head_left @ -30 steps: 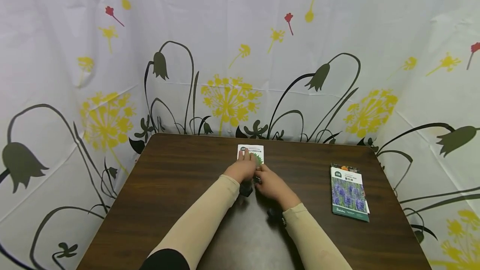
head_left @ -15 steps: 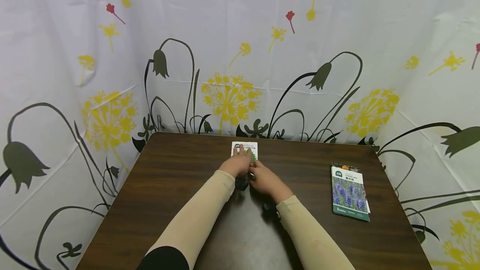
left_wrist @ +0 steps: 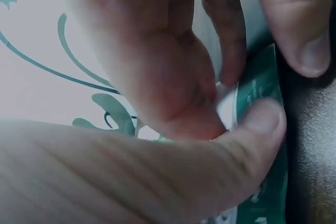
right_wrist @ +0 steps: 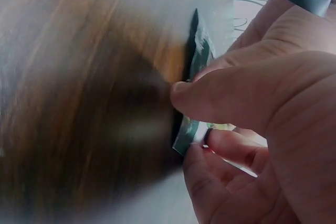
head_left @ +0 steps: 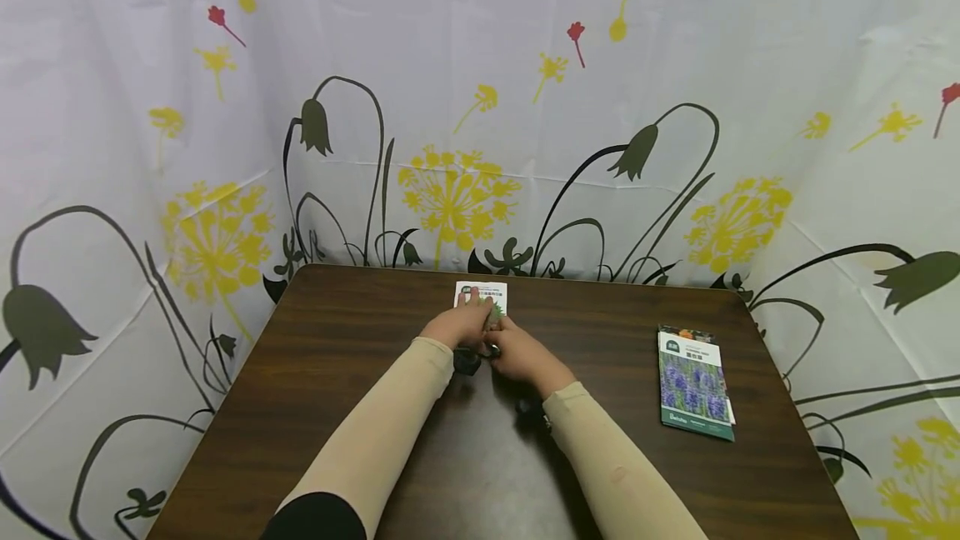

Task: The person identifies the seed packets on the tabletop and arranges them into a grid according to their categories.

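Item: small white-and-green paper seed packet (head_left: 481,303), lying flat near the middle of the far edge of the dark brown wood-grain table (head_left: 337,373); the left hand (head_left: 456,325) rests on it with fingers and thumb curled, pinching its near edge, and the right hand (head_left: 519,354) meets it at the same edge, thumb and curled fingers gripping the packet's green border. Also present: a short stack of flat packets topped by a purple-flower print (head_left: 693,382), near the right edge, well apart from both hands.

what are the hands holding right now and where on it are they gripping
Both the left hand and right hand pinch one seed packet at its near edge, thumb and fingers on it.
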### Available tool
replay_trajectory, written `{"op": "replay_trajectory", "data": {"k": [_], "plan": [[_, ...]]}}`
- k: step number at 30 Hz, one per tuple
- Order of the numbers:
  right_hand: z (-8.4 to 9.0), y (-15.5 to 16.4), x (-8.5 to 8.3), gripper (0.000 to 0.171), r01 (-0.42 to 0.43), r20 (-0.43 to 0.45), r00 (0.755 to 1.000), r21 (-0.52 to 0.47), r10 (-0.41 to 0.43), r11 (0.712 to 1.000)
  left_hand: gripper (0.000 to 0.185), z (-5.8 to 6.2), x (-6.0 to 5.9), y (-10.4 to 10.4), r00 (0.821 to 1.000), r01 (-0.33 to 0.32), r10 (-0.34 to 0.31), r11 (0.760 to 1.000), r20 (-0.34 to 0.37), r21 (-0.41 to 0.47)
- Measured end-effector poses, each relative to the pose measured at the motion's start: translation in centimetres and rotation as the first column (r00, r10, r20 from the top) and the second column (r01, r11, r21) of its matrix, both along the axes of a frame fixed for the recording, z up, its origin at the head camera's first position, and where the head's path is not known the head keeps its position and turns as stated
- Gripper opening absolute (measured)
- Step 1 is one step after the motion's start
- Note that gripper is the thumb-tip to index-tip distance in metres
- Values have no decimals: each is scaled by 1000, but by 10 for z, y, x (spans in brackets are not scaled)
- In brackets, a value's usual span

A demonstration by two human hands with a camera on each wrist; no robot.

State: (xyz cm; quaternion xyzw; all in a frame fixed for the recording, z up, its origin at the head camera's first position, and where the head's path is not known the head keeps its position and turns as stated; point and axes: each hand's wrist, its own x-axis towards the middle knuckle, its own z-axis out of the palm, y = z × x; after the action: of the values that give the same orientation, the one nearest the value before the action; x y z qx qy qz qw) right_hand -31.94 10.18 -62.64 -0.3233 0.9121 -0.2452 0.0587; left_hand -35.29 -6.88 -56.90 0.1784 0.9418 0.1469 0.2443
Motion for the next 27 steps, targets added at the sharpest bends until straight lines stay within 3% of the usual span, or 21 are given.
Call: {"op": "replay_trajectory", "data": {"k": [2, 5, 9, 13, 16, 22, 25, 27], "plan": [[1, -4, -1, 37, 12, 18, 1000, 9, -12, 1000, 112, -2, 0, -3, 1000, -2, 2, 1000, -16, 12], [-17, -4, -9, 33, 15, -58, 998, 15, -14, 1000, 114, -5, 2, -6, 999, -17, 18, 999, -36, 35], [-3, -9, -3, 32, 38, -26, 999, 13, -38, 999, 114, -8, 3, -9, 998, -54, 57, 996, -41, 69], [25, -16, 10, 37, 57, 62, 996, 24, -58, 998, 113, -11, 3, -14, 996, -72, 76, 994, -48, 79], [24, -18, 9, 38, 59, 47, 997, 36, -61, 998, 109, -11, 5, -17, 995, -69, 73, 996, -74, 64], [-18, -18, -12, 29, 76, 26, 997, 23, -77, 997, 84, -10, 9, -15, 988, -62, 69, 997, -139, 56], [-43, -19, -23, 44, 94, -1, 996, 34, -94, 995, 86, -10, 11, -12, 984, -55, 62, 997, -165, 47], [-50, -20, -26, 57, 97, -22, 995, 21, -97, 995, 85, -9, 11, -10, 982, -41, 45, 999, -184, 21]]}}
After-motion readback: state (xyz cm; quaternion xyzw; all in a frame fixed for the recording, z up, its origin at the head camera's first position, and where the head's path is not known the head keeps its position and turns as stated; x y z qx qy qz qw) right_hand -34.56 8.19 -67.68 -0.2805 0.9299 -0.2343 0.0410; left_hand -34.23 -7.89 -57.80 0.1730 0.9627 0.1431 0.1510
